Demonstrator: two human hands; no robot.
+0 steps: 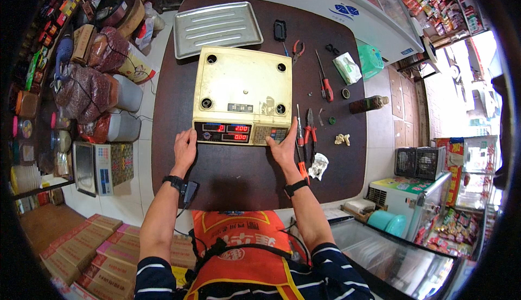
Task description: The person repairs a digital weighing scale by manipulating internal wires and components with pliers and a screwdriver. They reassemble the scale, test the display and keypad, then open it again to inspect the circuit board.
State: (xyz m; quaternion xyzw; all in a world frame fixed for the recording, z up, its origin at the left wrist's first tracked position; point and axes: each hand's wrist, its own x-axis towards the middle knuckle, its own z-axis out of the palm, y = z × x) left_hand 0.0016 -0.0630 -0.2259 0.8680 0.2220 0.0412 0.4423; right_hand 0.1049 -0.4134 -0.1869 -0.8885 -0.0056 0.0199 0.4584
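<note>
A cream-yellow electronic weighing scale (244, 91) sits on the dark brown table (233, 175) with its top pan off. Four round holes show near the corners of its upper face. Red digits glow on its front display (225, 132), beside a keypad (269, 134). My left hand (185, 148) grips the scale's front left corner, fingers together. The right hand (284, 148) holds the front right corner, its thumb on the keypad and its fingers along the side. A silver metal tray (217, 29) with raised ridges lies behind the scale, at the far left of the table.
Right of the scale lie red-handled pliers (310, 132), screwdrivers (327, 89), smaller pliers (297, 49), a tape roll (345, 93), crumpled tissue (318, 166) and a tissue pack (347, 69). A dark bottle (369, 104) stands at the right edge. Another scale (103, 170) is on the left.
</note>
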